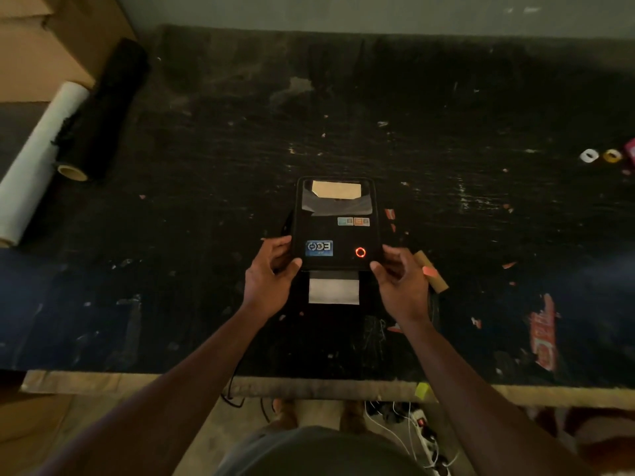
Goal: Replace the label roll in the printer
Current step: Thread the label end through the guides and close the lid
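A black label printer (335, 231) sits in the middle of the dark table (446, 115), lid down, with a red ring light glowing on top. Through its clear window a label roll (336, 190) shows. A white label strip (333, 291) sticks out of the front slot. My left hand (269, 274) grips the printer's front left corner, thumb on top. My right hand (402, 280) holds the front right corner the same way. A bare cardboard core (433, 278) lies on the table just right of my right hand.
A white roll (37, 159) and a black film roll (103, 108) lie at the far left beside cardboard boxes (44, 36). Small tape rolls (599, 155) sit at the far right. A red sticker (543, 333) is stuck near the front edge. Cables and a power strip (426, 434) lie on the floor.
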`<state>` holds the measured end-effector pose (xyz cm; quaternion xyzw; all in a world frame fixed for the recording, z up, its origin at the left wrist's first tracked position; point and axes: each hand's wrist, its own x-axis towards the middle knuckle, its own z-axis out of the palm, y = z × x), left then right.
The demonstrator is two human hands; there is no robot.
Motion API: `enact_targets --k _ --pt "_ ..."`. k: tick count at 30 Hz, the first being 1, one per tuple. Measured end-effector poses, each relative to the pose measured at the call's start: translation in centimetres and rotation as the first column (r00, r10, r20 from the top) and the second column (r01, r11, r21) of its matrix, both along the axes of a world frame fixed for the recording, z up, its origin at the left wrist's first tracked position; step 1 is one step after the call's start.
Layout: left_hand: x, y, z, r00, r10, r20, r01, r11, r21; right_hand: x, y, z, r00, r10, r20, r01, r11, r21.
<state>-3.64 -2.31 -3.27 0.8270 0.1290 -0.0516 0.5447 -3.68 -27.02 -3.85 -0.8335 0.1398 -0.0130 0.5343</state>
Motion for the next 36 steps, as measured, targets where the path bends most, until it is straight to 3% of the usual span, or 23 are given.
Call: enact_targets --k 8,36 --pt "-0.1 -0.1 -0.5 0.998 -0.025 0.065 0.020 0.997 0.068 -0.1 0.2 -0.8 0.999 -0.032 0.018 0.031 0.999 0.004" --pt "-0.2 0.0 -0.6 1.000 0.025 0.002 -0.025 0.997 -0.078 0.0 -0.2 -1.4 1.000 -0.028 -0.013 0.029 0.999 0.033"
